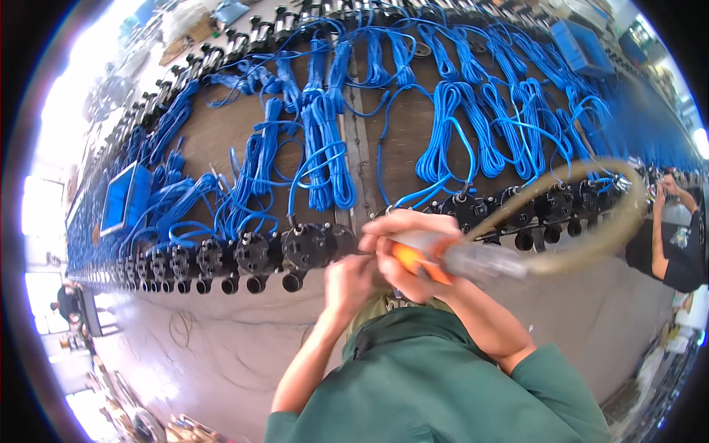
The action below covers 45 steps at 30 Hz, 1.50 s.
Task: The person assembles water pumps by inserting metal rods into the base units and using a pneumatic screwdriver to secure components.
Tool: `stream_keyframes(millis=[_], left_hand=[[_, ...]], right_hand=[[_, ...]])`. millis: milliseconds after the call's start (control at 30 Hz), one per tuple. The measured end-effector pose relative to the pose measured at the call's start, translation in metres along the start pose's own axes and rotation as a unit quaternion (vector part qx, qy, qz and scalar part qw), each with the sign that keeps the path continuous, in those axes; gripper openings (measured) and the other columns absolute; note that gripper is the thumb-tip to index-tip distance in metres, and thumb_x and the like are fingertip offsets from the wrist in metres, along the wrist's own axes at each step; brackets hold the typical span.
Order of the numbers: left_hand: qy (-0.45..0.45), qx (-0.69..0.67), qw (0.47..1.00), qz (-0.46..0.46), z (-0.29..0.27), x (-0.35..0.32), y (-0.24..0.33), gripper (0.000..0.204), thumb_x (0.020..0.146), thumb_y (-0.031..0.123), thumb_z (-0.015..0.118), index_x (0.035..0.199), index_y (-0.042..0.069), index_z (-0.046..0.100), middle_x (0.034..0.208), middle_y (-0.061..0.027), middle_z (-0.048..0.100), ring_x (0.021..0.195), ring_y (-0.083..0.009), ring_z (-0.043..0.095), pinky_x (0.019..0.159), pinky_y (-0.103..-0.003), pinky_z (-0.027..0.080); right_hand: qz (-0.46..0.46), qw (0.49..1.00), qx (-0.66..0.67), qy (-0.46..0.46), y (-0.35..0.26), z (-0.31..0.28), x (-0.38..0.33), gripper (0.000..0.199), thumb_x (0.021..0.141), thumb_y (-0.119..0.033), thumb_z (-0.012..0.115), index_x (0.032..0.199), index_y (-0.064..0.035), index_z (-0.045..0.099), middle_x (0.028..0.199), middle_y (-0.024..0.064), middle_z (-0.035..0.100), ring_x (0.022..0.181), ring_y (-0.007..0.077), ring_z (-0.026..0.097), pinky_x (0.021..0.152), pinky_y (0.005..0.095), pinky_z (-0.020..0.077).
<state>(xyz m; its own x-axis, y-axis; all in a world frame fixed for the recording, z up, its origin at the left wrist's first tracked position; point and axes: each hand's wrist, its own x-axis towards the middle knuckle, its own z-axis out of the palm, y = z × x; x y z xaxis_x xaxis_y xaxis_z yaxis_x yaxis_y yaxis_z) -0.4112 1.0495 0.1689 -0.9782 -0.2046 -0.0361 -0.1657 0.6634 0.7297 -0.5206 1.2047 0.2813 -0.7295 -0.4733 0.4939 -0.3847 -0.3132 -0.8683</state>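
Note:
My right hand (413, 251) is wrapped around an orange and translucent air screwdriver (417, 262), held sideways in front of my body. From its rear end a yellowish hose (591, 258) loops up and back toward the bench, blurred by motion. Close to its front end is my left hand (348, 284), fingers curled in beside a round black pump housing (310, 247) at the bench edge. Whatever those fingers pinch is hidden, and so is the tool's tip. A blue cable runs up from this housing.
Several similar black housings (210, 258) line the bench's near edge. Coiled blue cable bundles (447, 136) lie across the brown bench top (214, 136). Blue bins stand at the left (127, 199) and far right (580, 48). At the right, another person's arm (659, 229) reaches to the bench.

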Motion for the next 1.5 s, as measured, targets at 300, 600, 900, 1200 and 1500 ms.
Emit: stream_keyframes(millis=[300, 600, 900, 1200, 1500], left_hand=[[-0.352, 0.289, 0.823, 0.340, -0.073, 0.260, 0.058, 0.017, 0.085, 0.016, 0.074, 0.095, 0.002, 0.073, 0.090, -0.0133, 0.069, 0.088, -0.0340, 0.067, 0.077, -0.044, 0.054], [-0.586, 0.027, 0.620, 0.521, 0.126, 0.274, -0.048, 0.030, 0.081, 0.006, 0.068, 0.111, 0.003, 0.072, 0.096, -0.0131, 0.073, 0.094, -0.0342, 0.069, 0.079, -0.045, 0.056], [-0.593, -0.010, 0.595, 0.542, 0.118, 0.276, -0.047, 0.020, 0.077, 0.006, 0.066, 0.096, 0.001, 0.069, 0.082, -0.0151, 0.067, 0.091, -0.0344, 0.064, 0.079, -0.044, 0.055], [-0.573, 0.037, 0.587, 0.570, 0.122, 0.270, -0.049, 0.011, 0.078, 0.008, 0.066, 0.086, 0.000, 0.068, 0.081, -0.0161, 0.066, 0.092, -0.0354, 0.066, 0.076, -0.046, 0.057], [-0.536, 0.035, 0.740, 0.406, 0.067, 0.272, -0.095, 0.028, 0.079, 0.009, 0.071, 0.106, 0.003, 0.070, 0.093, -0.0157, 0.069, 0.096, -0.0366, 0.066, 0.085, -0.047, 0.054]], right_hand=[[0.016, 0.948, 0.057, 0.312, -0.042, -0.055, -0.010, 0.034, 0.080, 0.007, 0.061, 0.112, -0.0003, 0.057, 0.092, 0.0180, 0.064, 0.064, 0.0161, 0.064, 0.056, 0.0270, 0.0555], [0.058, 0.914, -0.104, 0.389, -0.013, -0.038, -0.014, 0.036, 0.082, 0.007, 0.063, 0.116, -0.0006, 0.056, 0.092, 0.0159, 0.066, 0.060, 0.0176, 0.064, 0.058, 0.0317, 0.0570], [0.071, 0.909, -0.100, 0.399, 0.032, -0.015, 0.012, 0.034, 0.083, 0.007, 0.061, 0.116, -0.0005, 0.057, 0.094, 0.0159, 0.064, 0.071, 0.0187, 0.066, 0.059, 0.0296, 0.0571], [0.095, 0.929, -0.226, 0.279, 0.066, -0.017, 0.011, 0.026, 0.087, -0.003, 0.063, 0.110, 0.0020, 0.054, 0.087, 0.0144, 0.061, 0.058, 0.0166, 0.059, 0.053, 0.0297, 0.0524], [0.031, 0.922, -0.164, 0.350, 0.075, -0.012, 0.008, 0.022, 0.085, -0.003, 0.066, 0.106, 0.0048, 0.060, 0.086, 0.0164, 0.068, 0.065, 0.0159, 0.066, 0.060, 0.0285, 0.0579]])
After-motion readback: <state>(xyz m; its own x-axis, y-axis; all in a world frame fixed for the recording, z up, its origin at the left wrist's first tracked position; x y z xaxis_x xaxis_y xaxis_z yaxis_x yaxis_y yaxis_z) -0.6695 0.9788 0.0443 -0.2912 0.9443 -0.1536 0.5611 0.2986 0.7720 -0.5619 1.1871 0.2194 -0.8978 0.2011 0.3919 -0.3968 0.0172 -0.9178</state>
